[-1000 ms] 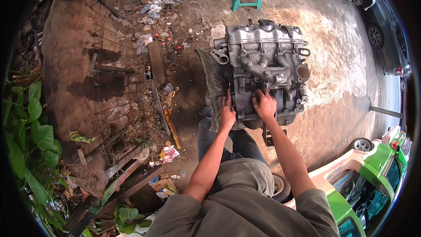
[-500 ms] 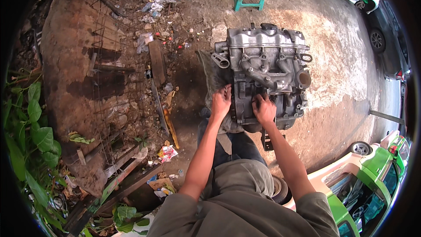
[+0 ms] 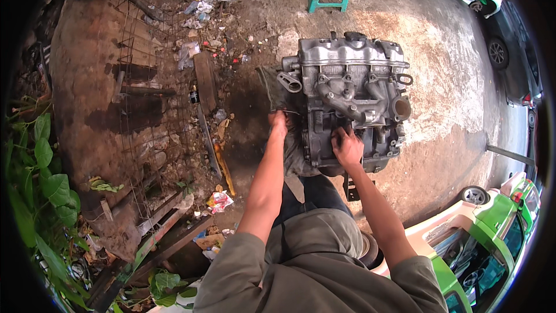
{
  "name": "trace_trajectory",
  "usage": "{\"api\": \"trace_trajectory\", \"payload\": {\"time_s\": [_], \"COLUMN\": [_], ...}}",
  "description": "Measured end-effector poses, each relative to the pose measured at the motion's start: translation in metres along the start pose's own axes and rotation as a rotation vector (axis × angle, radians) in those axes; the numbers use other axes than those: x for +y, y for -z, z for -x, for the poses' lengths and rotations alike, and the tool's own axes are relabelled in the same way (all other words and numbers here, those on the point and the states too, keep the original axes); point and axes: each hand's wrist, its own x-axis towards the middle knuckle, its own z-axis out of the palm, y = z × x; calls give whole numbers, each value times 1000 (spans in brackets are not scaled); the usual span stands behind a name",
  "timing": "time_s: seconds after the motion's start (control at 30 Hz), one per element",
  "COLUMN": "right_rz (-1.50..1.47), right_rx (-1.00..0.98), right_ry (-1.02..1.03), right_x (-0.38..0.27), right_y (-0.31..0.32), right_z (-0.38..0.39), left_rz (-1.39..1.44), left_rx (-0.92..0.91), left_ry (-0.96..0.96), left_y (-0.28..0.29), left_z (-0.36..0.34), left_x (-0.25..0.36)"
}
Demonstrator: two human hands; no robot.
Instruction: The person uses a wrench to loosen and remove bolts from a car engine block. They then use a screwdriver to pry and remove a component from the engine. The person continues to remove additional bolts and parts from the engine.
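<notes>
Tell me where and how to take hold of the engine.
Probably by the dark loop at the upper right of the engine, coming from the right: it juts past the body and is open in the middle. The metal bracket jutting at upper left may offer a second hold, from the left.

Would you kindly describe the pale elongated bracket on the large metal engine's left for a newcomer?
Find the large grey metal engine before the person. At its left side, just under the silver metal top cover, an elongated pale-grey metal bracket juts outward. Unlike the dark oval loop at the opposite end, it is pale and slanted.
</notes>
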Motion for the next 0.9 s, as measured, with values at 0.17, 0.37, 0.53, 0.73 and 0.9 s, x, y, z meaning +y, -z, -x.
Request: {"api": "trace_trajectory", "payload": {"time_s": [0.17, 0.37, 0.53, 0.73, 0.9], "right_rz": [-5, -26, -19, -9, -31], "right_rx": [-7, -16, 2, 9, 5], "right_ry": [-12, -5, 1, 16, 14], "right_x": [-1, -4, -3, -2, -1], "right_y": [2, 5, 5, 4, 4], "right_z": [0, -1, 0, -1, 0], "left_rz": [268, 120, -68, -166, -316], "left_rx": [-68, -257, -270, -177, -163], "left_ry": [-144, -263, -323, -515, -504], "left_y": [32, 33, 31, 16, 10], "left_z": [52, 121, 133, 130, 143], "left_x": [-2, -24, -40, -53, -44]}}
